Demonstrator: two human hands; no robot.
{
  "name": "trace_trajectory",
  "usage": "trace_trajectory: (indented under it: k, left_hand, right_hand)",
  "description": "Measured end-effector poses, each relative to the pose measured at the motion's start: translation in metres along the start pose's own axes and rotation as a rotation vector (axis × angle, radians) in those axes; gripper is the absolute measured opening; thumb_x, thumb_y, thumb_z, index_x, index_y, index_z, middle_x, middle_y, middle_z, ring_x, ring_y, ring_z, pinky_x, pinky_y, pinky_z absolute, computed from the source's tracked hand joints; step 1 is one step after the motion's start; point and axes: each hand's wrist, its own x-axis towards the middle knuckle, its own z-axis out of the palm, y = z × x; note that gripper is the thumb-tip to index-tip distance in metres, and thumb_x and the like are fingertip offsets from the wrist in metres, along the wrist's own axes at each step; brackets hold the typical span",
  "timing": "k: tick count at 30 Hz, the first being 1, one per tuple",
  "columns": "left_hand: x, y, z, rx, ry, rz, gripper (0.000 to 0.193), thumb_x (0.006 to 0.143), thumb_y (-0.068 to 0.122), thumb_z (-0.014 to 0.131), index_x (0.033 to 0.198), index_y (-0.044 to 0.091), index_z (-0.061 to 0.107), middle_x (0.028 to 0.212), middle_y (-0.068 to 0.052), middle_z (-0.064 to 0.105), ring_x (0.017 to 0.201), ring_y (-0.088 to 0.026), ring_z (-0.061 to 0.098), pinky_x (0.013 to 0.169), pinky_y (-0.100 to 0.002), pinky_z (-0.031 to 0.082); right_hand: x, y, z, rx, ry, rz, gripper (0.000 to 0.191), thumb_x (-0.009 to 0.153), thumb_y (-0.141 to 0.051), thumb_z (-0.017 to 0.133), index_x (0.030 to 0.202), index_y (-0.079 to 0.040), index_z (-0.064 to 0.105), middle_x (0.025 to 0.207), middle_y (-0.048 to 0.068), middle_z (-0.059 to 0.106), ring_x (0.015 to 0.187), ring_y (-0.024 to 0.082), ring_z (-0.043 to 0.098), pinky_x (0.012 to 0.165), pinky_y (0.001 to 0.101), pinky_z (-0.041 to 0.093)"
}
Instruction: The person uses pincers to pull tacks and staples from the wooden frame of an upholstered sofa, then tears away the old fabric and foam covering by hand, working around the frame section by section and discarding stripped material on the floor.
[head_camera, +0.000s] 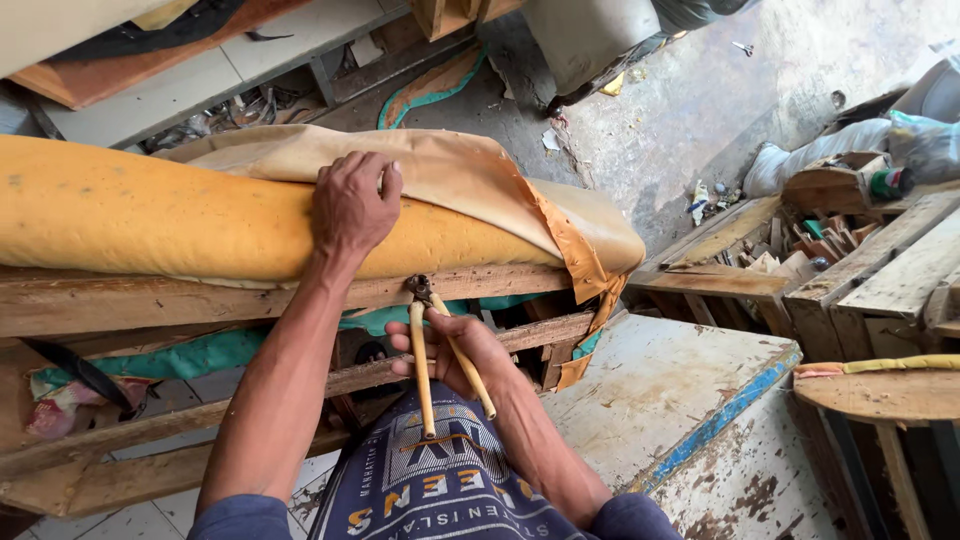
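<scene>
Left hand: the left hand is laid palm down on the top edge of the yellow foam cushion; the fingers are curled over the beige cover fabric, which is pressed against the foam in a clenched grip.
Right hand: the right hand is wrapped around the two pale handles of the pincers, so the grip is closed on the tool.
Pincers: the dark metal head is set against the lower edge of the wooden frame rail, just below the cushion; the handles are angled down towards the person's lap.
Cushion: it is seen lying along the wooden frame, with the cover fabric peeled back over its right end.
Frame: rough boards are seen below the rail, with teal cloth showing between them.
Surroundings: a white worktop with a blue edge is seen to the right, and wooden scraps are piled beyond it.
</scene>
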Motion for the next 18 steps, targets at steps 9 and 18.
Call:
trace_trajectory:
  k: [9, 18]
  left_hand:
    - [-0.067, -0.06, -0.049, 0.374, 0.372, 0.119, 0.019, 0.101, 0.023, 0.068, 0.1, 0.004, 0.071, 0.102, -0.01, 0.07, 0.108, -0.028, 0.064, 0.11, -0.048, 0.041]
    - [-0.066, -0.082, -0.031, 0.322, 0.482, 0.156, 0.015, 0.097, 0.017, 0.066, 0.093, 0.005, 0.074, 0.1, -0.007, 0.074, 0.101, -0.026, 0.067, 0.108, -0.047, 0.041]
  right_hand:
    - [-0.002, -0.012, 0.011, 0.046, -0.129, -0.021, 0.024, 0.12, -0.018, 0.048, 0.131, 0.003, 0.047, 0.096, 0.012, 0.064, 0.074, 0.016, 0.062, 0.053, 0.0281, 0.055]
    - [0.018, 0.034, -0.017, -1.532, 0.453, -0.365, 0.046, 0.107, -0.021, 0.047, 0.15, -0.007, 0.035, 0.08, 0.017, 0.068, 0.06, 0.022, 0.063, 0.047, 0.0352, 0.047]
